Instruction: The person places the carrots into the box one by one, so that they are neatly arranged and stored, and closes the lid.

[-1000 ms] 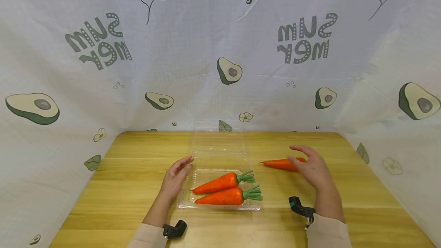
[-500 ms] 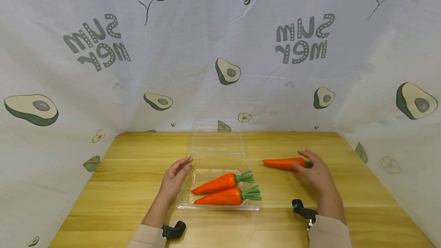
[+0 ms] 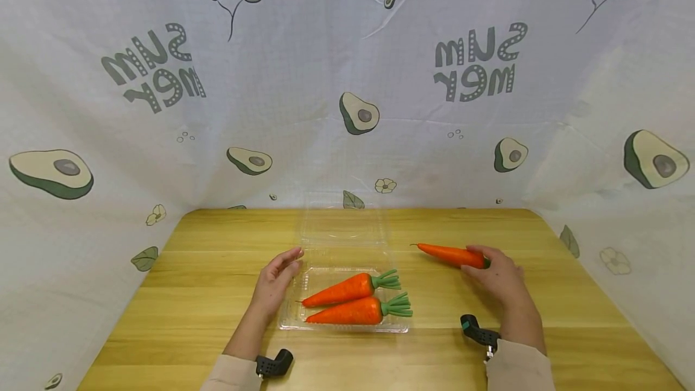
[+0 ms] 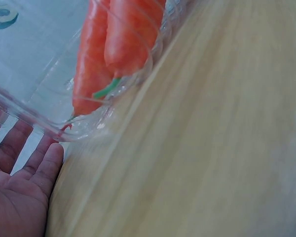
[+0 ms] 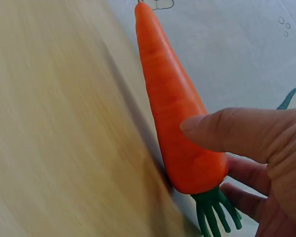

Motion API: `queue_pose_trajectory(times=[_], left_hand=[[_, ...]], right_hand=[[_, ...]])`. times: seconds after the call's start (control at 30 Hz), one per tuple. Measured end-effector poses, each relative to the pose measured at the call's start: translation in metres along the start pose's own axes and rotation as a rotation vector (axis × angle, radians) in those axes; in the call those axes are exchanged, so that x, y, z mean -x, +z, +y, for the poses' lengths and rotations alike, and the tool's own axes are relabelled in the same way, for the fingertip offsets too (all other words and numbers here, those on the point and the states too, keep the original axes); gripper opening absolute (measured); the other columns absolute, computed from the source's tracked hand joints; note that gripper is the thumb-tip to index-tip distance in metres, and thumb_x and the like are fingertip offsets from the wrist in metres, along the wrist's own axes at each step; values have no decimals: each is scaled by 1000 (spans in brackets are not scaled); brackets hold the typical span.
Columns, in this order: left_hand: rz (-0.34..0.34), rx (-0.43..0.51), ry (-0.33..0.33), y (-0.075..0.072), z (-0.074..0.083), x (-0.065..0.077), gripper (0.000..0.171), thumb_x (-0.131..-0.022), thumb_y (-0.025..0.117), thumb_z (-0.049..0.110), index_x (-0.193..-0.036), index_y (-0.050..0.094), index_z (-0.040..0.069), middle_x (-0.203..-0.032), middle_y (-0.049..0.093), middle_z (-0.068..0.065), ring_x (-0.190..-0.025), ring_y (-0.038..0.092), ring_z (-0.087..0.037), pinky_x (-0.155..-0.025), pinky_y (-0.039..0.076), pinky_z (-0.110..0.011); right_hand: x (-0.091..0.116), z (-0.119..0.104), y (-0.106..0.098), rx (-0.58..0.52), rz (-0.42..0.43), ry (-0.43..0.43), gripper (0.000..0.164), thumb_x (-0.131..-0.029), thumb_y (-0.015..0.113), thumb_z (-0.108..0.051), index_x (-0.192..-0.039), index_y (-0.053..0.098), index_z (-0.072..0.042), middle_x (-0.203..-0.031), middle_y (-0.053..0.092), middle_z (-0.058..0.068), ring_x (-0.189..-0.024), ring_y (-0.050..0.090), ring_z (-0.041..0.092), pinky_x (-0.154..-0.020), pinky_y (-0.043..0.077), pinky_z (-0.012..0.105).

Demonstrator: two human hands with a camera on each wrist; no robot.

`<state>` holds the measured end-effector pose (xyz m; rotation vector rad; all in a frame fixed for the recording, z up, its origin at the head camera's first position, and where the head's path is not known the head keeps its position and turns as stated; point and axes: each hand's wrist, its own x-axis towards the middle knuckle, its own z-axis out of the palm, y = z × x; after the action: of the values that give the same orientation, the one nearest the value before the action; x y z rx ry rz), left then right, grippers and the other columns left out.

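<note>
A: Start at the near side. What's there?
B: The clear tray on the table. In it lie the near carrot and, just beyond, the middle carrot, tips left, green tops right.
A: And the left hand?
B: At the tray's left side, fingers loosely bent, grasping nothing. Whether the fingertips touch the plastic, I can't tell.
A: The right hand?
B: Farther off, right of the tray. Its grip pinches the far carrot by the thick end, tip pointing left. Whether it is wholly clear of the table, I can't say.
A: How will it handle?
B: Light and fairly stiff, I'd judge, with a smooth, slightly slippery skin. The thick end is the place to hold; the green top looks too bendy. The tray seems flimsy and easily nudged.
A: And beyond?
B: The open lid, then the printed cloth.
</note>
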<state>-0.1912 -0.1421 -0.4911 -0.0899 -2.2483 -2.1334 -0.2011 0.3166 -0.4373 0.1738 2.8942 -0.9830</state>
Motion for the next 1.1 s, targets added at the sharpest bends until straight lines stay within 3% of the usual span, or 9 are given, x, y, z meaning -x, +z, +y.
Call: queue_pose_trajectory(times=[0.1,0.2,0.33,0.43,0.5,0.6,0.8,0.97,1.1], left_hand=[[-2,1,2,0,0,1,40,-105,56,16,-144,57,5,-146,59,-18,-134,58,-36,-96,46,-11],[-7,5,-2,-1,0,1,41,-105,56,16,-144,56,5,-147,58,-18,-134,58,-37,-96,45,-10],[-11,8,-3,-1,-1,1,41,-105,56,16,-144,56,5,-148,58,-18,-135,57,-37,-96,46,-10],[-8,6,-2,-1,-1,1,41,-105,56,16,-144,56,4,-147,58,-18,-134,58,-37,-96,46,-10],[-6,5,-1,-1,0,1,41,-105,56,15,-144,56,4,-147,58,-18,-134,58,-37,-96,46,-10],[-5,6,1,-1,0,1,41,-105,55,15,-144,56,4,-147,59,-19,-134,58,-38,-96,46,-10],[-5,8,9,-1,0,1,41,-104,56,15,-144,56,4,-146,59,-20,-134,58,-38,-96,46,-11],[0,8,9,0,1,1,40,-104,56,14,-143,57,4,-146,59,-19,-135,57,-38,-96,47,-11],[-1,0,9,0,1,0,40,-104,56,14,-144,56,4,-146,59,-18,-135,56,-36,-96,46,-11]], right_hand=[[0,1,1,9,12,-3,59,-97,67,-27,-148,48,-4,-156,33,38,-142,23,63,-112,-5,82],[0,1,0,16,21,-1,56,-98,67,-27,-147,51,-4,-155,34,38,-142,25,61,-113,-4,81],[0,1,-1,-5,9,41,56,-98,67,-31,-146,53,-6,-151,41,35,-133,38,55,-112,20,74],[0,1,-2,-47,-15,76,59,-98,67,-36,-148,52,-8,-144,47,32,-121,48,47,-99,41,62],[1,2,-2,-68,-26,77,61,-97,68,-38,-148,52,-7,-141,50,31,-117,52,44,-94,46,56],[1,2,-3,-86,-42,78,64,-97,69,-39,-149,50,-6,-144,48,32,-119,52,45,-94,47,55],[0,3,-3,-67,-68,69,69,-96,69,-38,-152,44,-6,-146,46,34,-126,47,50,-101,42,64],[-2,4,0,-63,-60,29,66,-97,68,-38,-150,46,-5,-144,51,31,-126,50,49,-101,45,62],[-3,3,3,-94,-53,48,72,-96,68,-46,-151,45,-4,-146,50,32,-127,50,48,-102,44,61]])
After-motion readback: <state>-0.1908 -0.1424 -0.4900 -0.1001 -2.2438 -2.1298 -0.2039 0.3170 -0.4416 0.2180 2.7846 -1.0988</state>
